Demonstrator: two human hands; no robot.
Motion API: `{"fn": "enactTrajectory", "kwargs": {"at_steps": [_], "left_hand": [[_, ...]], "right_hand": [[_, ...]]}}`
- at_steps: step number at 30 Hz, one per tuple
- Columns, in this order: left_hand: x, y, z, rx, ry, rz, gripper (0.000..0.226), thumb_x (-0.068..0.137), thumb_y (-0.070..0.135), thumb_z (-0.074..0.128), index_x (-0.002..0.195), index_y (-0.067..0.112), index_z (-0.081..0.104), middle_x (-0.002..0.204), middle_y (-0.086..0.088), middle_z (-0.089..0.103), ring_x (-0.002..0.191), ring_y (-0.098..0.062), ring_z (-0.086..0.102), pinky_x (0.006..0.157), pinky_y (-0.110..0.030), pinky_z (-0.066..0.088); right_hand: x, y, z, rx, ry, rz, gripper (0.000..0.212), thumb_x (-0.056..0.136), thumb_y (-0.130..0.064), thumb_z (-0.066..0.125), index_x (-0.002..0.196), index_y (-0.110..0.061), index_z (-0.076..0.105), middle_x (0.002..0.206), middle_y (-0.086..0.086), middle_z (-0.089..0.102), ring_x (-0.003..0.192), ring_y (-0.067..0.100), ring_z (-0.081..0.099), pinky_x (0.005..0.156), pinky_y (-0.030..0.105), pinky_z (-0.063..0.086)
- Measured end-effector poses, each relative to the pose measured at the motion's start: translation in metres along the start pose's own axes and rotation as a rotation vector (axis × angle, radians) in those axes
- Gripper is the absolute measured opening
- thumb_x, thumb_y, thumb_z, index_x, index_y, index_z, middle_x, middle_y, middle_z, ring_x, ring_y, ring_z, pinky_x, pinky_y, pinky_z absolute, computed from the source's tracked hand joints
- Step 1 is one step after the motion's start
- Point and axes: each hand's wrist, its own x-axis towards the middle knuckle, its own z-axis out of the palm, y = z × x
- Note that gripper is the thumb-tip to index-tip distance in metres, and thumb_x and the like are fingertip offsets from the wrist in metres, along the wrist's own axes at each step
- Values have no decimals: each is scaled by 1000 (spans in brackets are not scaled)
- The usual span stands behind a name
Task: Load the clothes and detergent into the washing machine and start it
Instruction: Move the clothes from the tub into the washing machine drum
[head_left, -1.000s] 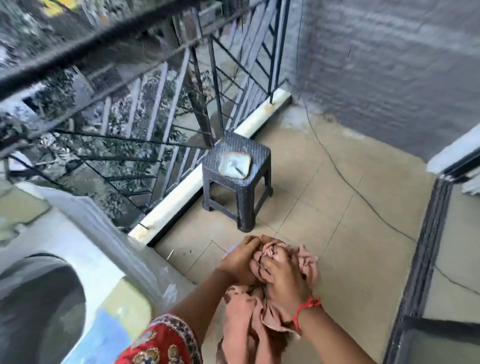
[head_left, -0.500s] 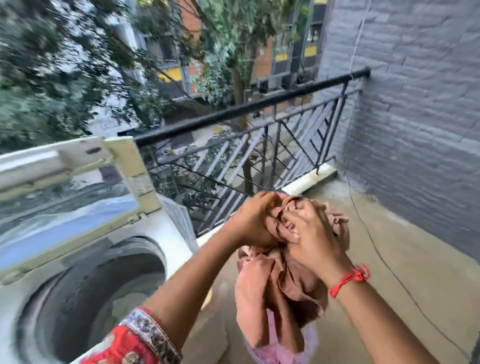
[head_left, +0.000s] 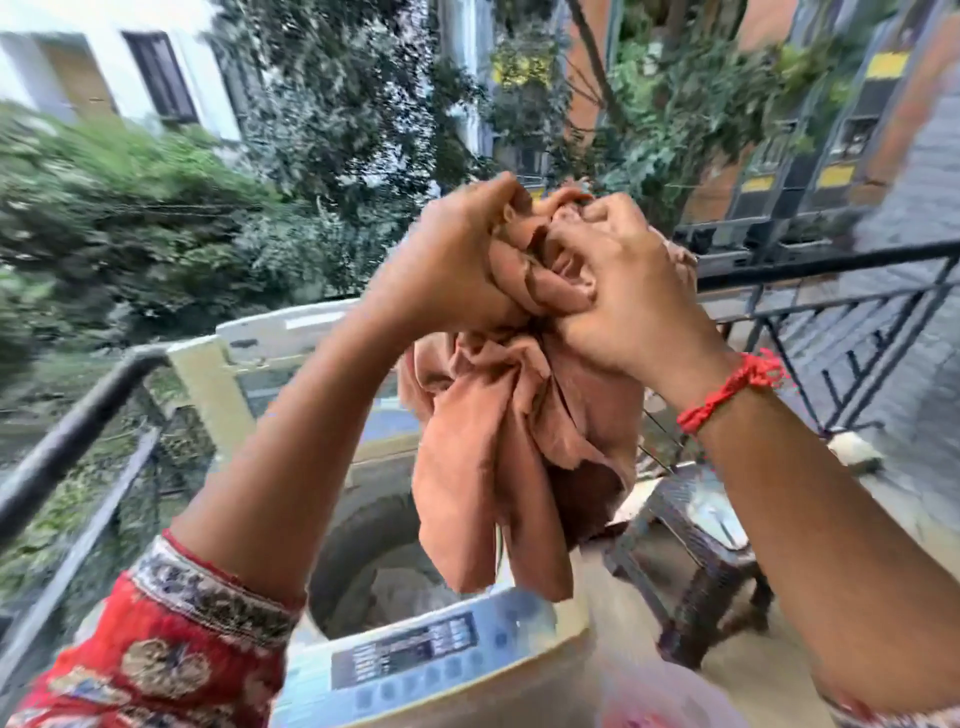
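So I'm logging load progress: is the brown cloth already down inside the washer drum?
No, both hands grip the brown cloth up in the air above the open drum.

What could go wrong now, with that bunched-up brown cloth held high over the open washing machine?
1. The brown cloth is gripped by the left hand and right hand near the railing; a loose grip might drop it outside the drum.
2. Its hanging ends could land on the control panel rather than fall inside.

no readable text, washing machine control panel (head_left: 415, 657) markings too blurred, yellow bldg signs (head_left: 835, 175) illegible
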Motion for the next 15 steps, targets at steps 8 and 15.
{"fn": "enactTrajectory", "kwargs": {"at_steps": [8, 15], "left_hand": [[-52, -95, -57, 72, 10, -161, 61, 51, 36, 83, 101, 16, 56, 89, 3, 59, 78, -14, 53, 68, -26, 45], [-115, -183, -18, -10, -79, -335, 61, 52, 40, 83, 100, 21, 52, 88, 5, 60, 77, -14, 57, 64, -23, 41]], "right_hand": [[44, -79, 85, 89, -98, -70, 32, 64, -25, 60, 96, -27, 55, 108, 5, 44, 90, 31, 56, 77, 44, 50], [27, -100, 188, 45, -269, 7, 38, 62, -26, 63, 99, -30, 57, 111, 2, 46, 98, 30, 54, 82, 37, 48]]}}
